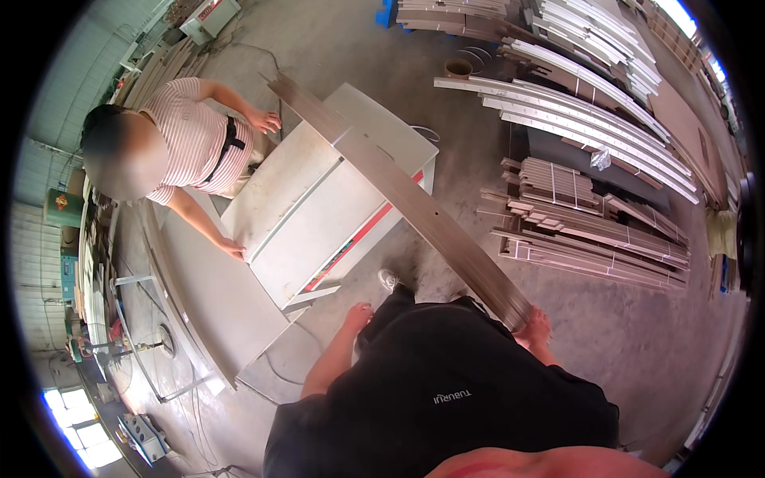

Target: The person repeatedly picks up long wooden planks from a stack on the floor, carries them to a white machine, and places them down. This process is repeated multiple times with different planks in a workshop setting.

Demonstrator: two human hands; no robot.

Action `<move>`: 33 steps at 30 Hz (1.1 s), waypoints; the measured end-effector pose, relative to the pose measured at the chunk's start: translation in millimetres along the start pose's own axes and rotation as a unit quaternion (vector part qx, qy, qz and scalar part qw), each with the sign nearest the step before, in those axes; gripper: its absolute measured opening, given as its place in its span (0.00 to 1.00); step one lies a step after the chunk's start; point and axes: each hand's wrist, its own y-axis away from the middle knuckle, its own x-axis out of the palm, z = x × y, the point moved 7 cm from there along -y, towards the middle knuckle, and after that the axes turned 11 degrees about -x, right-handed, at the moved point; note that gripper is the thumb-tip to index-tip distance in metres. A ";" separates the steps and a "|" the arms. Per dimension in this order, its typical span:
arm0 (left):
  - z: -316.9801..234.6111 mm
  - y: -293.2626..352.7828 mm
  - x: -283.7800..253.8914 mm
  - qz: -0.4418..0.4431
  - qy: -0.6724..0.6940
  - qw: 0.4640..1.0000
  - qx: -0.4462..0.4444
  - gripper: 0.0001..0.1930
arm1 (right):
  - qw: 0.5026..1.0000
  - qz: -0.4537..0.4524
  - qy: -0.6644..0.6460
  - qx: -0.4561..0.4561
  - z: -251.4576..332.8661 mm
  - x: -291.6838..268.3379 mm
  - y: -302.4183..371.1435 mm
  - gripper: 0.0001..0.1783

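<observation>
A long brown wood-grain board slants across the view, its far part lying over a white-topped machine. Its near end is in my right hand, whose fingers are wrapped round the edge beside my right hip. My left hand hangs at my left side with its fingers loosely curled, and nothing shows in it. It is apart from the board and the machine's near corner.
Across the machine at the left stands a person in a striped shirt, one hand on the machine's edge. A grey side table adjoins it. Bundled brown boards and white strips lie at the right. Cables trail over the floor.
</observation>
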 end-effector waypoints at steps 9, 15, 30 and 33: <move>56.4 -45.6 -30.1 0.066 -0.057 0.996 0.027 0.12 | 0.993 -0.086 -0.024 -0.076 163.2 4.6 -136.0 0.64; 25.4 -30.7 -89.7 -0.009 -0.176 0.963 0.205 0.09 | 0.980 -0.147 -0.036 -0.132 293.7 -38.0 -228.0 0.63; 97.3 -31.8 -149.1 -0.028 -0.250 0.956 0.150 0.12 | 0.983 -0.106 -0.046 -0.139 443.1 -56.4 -295.0 0.68; 77.8 -44.2 -155.2 0.007 -0.378 0.917 0.131 0.11 | 0.985 -0.067 -0.057 -0.147 431.7 -51.0 -301.6 0.71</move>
